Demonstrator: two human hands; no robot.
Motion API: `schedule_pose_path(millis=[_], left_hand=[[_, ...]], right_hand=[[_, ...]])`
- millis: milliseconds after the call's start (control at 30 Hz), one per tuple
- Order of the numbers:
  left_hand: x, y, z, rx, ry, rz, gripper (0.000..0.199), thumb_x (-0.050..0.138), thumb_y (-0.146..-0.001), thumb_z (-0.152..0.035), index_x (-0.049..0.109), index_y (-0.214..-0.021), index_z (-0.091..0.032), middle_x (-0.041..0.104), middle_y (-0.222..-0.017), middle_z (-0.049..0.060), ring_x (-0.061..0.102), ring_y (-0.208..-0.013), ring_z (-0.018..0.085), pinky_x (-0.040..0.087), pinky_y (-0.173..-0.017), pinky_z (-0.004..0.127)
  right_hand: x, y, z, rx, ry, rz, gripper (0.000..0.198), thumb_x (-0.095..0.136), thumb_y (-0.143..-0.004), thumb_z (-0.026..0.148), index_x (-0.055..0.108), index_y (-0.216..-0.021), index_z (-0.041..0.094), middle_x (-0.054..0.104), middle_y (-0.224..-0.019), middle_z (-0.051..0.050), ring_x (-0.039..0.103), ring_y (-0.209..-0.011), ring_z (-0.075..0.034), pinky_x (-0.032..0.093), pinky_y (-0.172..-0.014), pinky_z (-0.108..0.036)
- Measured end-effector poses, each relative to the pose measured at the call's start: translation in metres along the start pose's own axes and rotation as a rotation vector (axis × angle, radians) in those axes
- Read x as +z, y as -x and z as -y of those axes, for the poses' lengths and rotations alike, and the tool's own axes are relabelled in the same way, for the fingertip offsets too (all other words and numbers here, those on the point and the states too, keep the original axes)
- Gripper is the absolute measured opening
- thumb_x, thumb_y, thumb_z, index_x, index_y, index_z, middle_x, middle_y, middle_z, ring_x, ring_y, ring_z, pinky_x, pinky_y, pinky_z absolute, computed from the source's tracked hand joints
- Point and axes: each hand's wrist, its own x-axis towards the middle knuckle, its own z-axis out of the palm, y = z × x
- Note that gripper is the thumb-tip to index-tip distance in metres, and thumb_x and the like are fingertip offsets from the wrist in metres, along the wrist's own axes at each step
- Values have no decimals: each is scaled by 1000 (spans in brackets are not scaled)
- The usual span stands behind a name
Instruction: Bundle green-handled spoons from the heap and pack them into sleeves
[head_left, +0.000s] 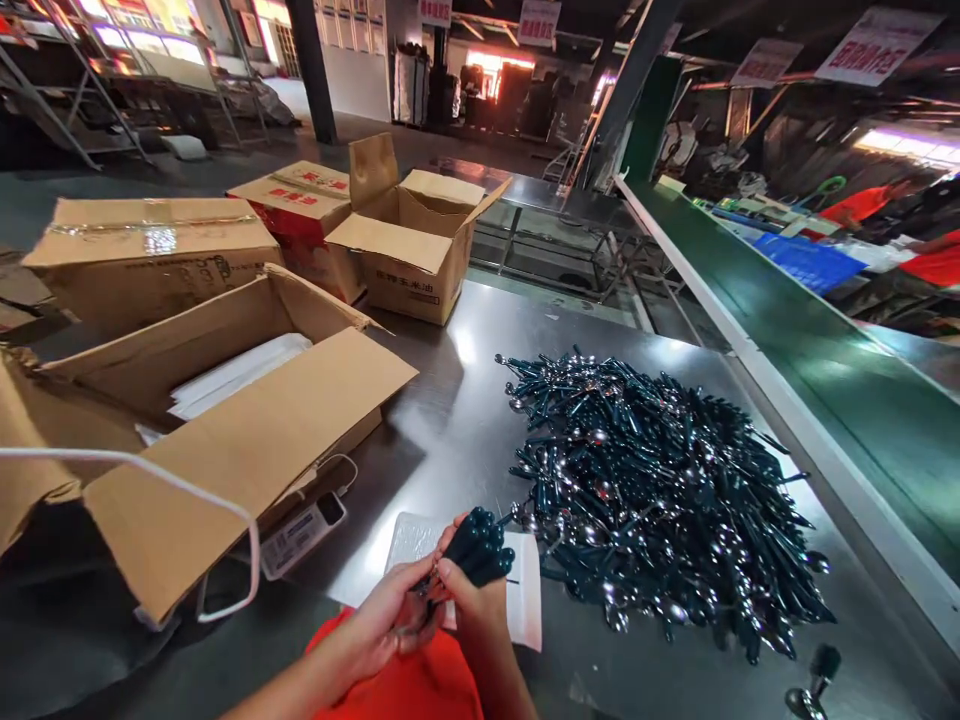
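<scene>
Left grip point(381, 612), right grip point(472, 598) clasp cutlery bundle point(478, 545), likely keeping it together; loose pile point(652, 490) right of both, presumably handy.

Your head-worn camera looks forward and down from above your fingers point(459, 588), close to them, taking in the tabletop point(442, 430) around them and the floor point(367, 128) beyond.

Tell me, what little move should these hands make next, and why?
Perhaps lower the bundle of dark-handled utensils onto the white sheet. The left hand and right hand both have their fingers around it, and the sheet lies on the metal table close by, partly hidden by the hands. That's only my judgement.
</scene>
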Motion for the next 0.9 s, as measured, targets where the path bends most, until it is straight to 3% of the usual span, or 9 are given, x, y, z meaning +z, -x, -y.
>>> schedule_pose_path(millis=[100, 233, 300, 367, 467, 600, 767, 900], left_hand=[[2, 2, 2, 80, -50, -118, 34, 71, -71, -43, 56, -57, -16, 47, -38, -5, 31, -31, 4, 15, -35, 17], [-1, 5, -6, 117, -28, -166, 32, 75, -69, -42, 57, -63, -16, 47, -42, -7, 35, -35, 4, 23, -37, 15], [-5, 6, -11, 145, -57, -151, 37, 75, -70, -48, 58, -64, -15, 52, -46, -4, 36, -35, 4, 24, -36, 15], [-6, 7, -13, 166, -81, -138, 43, 75, -70, -53, 58, -63, -15, 54, -46, -2, 35, -34, 3, 24, -34, 16], [-4, 10, -12, 171, -61, -180, 46, 79, -64, -55, 57, -61, -15, 53, -46, -3, 34, -33, 3, 25, -34, 15], [0, 14, -8, 161, -16, -239, 50, 81, -58, -58, 55, -59, -15, 51, -42, -4, 31, -30, 2, 20, -31, 14], [-4, 17, -6, 239, 64, -288, 41, 86, -56, -45, 59, -65, -15, 57, -48, -4, 45, -34, 5, 30, -32, 14], [-8, 16, -5, 251, 134, -322, 37, 87, -56, -37, 59, -67, -16, 61, -51, -3, 52, -38, 7, 41, -36, 15]], right_hand=[[3, 1, 2, -47, 137, -29, 47, 72, -61, 35, 65, -104, 19, 69, -90, -7, 66, -82, -27, 56, -80, -42], [-11, 5, -1, -489, 350, -192, 81, 81, -60, 30, 46, -133, 20, 59, -122, -14, 61, -104, -28, 54, -87, -40], [-19, 10, 2, -729, 517, -273, 68, 81, -66, 27, 50, -126, 22, 56, -117, -12, 58, -100, -26, 53, -83, -40], [-20, 16, 8, -836, 608, -293, 43, 76, -74, 25, 55, -112, 23, 54, -105, -9, 56, -93, -24, 51, -78, -39], [-11, 25, 17, -806, 598, -293, 23, 66, -84, 28, 57, -106, 24, 48, -102, -7, 53, -91, -23, 48, -76, -38], [2, 31, 19, -736, 540, -303, 19, 56, -92, 34, 61, -109, 27, 48, -107, -8, 53, -94, -23, 46, -78, -37], [1, 28, 17, -616, 367, -262, 4, 53, -91, 26, 55, -94, 24, 52, -91, -3, 53, -87, -20, 44, -76, -33], [-8, 24, 15, -523, 216, -88, 8, 46, -85, 18, 44, -79, 23, 45, -77, 1, 49, -71, -16, 42, -64, -28]])
